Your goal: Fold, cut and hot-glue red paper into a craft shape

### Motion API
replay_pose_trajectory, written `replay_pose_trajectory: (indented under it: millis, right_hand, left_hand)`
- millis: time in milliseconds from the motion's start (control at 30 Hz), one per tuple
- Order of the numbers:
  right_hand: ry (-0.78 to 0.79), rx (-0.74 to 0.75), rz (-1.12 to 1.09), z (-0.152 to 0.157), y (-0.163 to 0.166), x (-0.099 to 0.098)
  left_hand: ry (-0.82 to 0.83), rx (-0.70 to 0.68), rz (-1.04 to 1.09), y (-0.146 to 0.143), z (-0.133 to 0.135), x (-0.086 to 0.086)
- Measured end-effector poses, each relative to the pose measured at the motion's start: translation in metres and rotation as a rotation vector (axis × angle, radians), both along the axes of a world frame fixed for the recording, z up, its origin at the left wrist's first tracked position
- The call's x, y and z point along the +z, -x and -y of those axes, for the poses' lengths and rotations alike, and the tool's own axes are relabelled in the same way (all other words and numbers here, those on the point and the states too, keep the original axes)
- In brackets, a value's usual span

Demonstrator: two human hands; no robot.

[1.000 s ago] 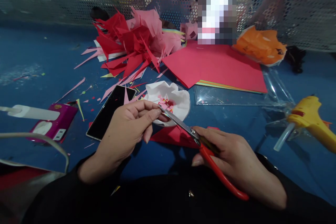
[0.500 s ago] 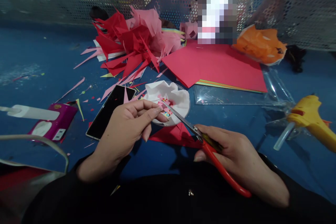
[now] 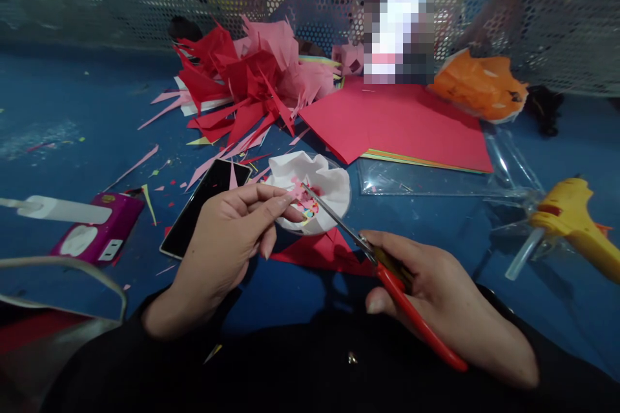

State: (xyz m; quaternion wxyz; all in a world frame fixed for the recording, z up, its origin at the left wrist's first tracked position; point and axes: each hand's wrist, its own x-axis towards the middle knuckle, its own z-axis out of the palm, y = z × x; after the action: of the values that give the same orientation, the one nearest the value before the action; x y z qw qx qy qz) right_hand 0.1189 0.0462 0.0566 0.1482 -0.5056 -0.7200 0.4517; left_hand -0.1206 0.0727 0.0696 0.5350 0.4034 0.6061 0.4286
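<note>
My left hand (image 3: 230, 229) is closed in a pinch at the near edge of a shallow round dish (image 3: 345, 210) lined with crumpled white paper (image 3: 334, 181). A small piece of pink paper (image 3: 294, 192) shows at its fingertips, partly hidden by them. My right hand (image 3: 431, 281) grips red-handled scissors (image 3: 339, 221), the tip pointing up and left over the dish. The blades look nearly together. Tiny coloured paper bits (image 3: 310, 211) lie in the dish. Below it rests a folded red sheet (image 3: 324, 253).
A phone (image 3: 198, 206) lies beside my left hand, near a purple power adapter (image 3: 104, 226). Behind are red and pink offcuts (image 3: 252, 84) and a stack of red sheets (image 3: 402, 122). A yellow glue gun (image 3: 562, 206) is at right, an orange paper piece (image 3: 479, 87) at the back.
The scissors' blades have come closer together and my right thumb has shifted slightly. My left hand moved a little left, still pinching. The view tilted slightly.
</note>
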Motion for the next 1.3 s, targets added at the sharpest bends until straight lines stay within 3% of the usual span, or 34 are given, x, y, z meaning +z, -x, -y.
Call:
replay_pose_trajectory:
  millis: [533, 1300]
  right_hand:
    - [-0.197, 0.087, 0.074, 0.0012, 0.0054, -0.003]
    - [-0.107, 0.087, 0.023, 0.0018, 0.0041, -0.0057]
  left_hand:
    - [0.05, -0.051, 0.013, -0.0056, 0.0031, 0.0021]
    - [0.019, -0.075, 0.09, -0.0026, 0.0037, -0.0031]
